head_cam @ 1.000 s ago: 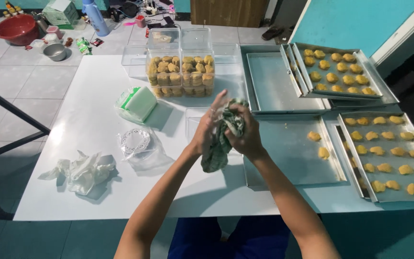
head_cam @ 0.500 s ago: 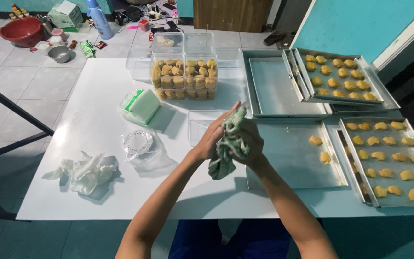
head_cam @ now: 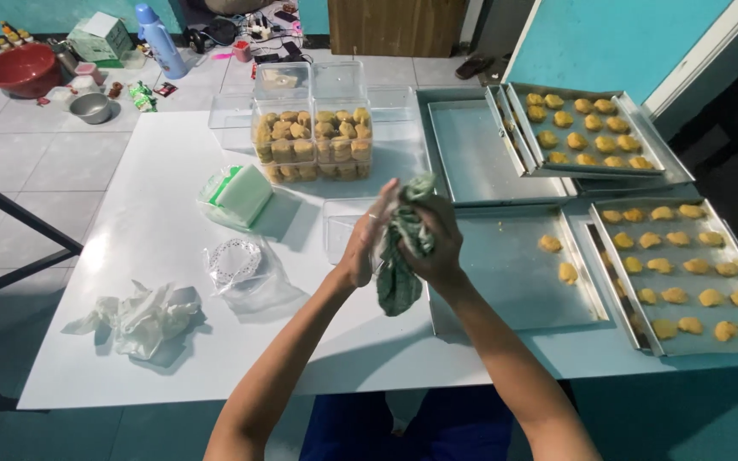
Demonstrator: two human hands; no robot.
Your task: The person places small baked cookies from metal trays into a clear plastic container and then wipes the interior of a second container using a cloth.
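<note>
Both hands are raised over the white table [head_cam: 155,222], wrapped around a green and white cloth [head_cam: 399,273] that hangs down between them. My left hand [head_cam: 367,241] presses flat against the cloth's left side. My right hand [head_cam: 434,239] clutches the cloth from the right and top. Just behind the hands lies an empty clear plastic container [head_cam: 341,224]. To the right sits a metal tray [head_cam: 514,277] holding two yellow cookies [head_cam: 559,258].
Clear tubs filled with cookies [head_cam: 313,145] stand at the table's back, empty tubs behind them. A green wrapped pack [head_cam: 239,195], a clear bag [head_cam: 241,269] and crumpled white plastic [head_cam: 143,316] lie on the left. Trays of cookies [head_cam: 681,265] [head_cam: 587,128] fill the right. Bowls and a bottle are on the floor.
The hands stay on the cloth, working it between them; the cloth has shifted slightly in the grip. The view has moved a little.
</note>
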